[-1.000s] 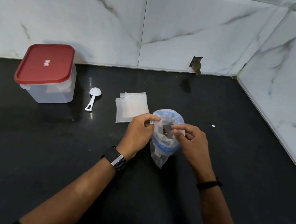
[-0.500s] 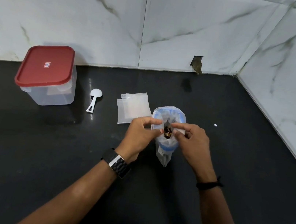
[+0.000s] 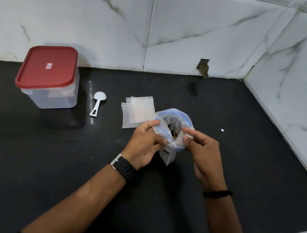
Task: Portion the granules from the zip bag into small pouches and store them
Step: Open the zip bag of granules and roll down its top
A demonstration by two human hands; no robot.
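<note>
Here, between the two hands: the zip bag (image 3: 173, 125), upright on the black countertop (image 3: 23, 156), mouth upward and toward the camera, long axis roughly vertical, bottom corner down near the wrists. Pinched at the near-left rim by the left hand (image 3: 143, 144), thumb and forefinger curled onto the plastic, remaining fingers folded beneath. Pinched at the right rim by the right hand (image 3: 203, 153), forefinger and thumb closed on a fold of film, other fingers loosely curled behind. Mouth pulled wide into a rounded opening, edged by a blue zip strip; thin, clear, crinkled plastic. Down inside, just beyond the left fingertips: dark brown granules (image 3: 173, 132), small and lumpy, only partly seen.

Just past the left hand, touching the bag's far-left side: a flat stack of small pouches (image 3: 137, 112), clear, rectangular, slightly fanned, lying flat. Farther left of that hand: a white plastic scoop (image 3: 96, 106), round bowl away, handle toward the camera. Well to the left again: a clear squarish container (image 3: 52, 93) with a red lid (image 3: 47, 67), closed. On the left wrist a black watch (image 3: 124, 167); on the right wrist a thin black band (image 3: 217, 192).
</note>
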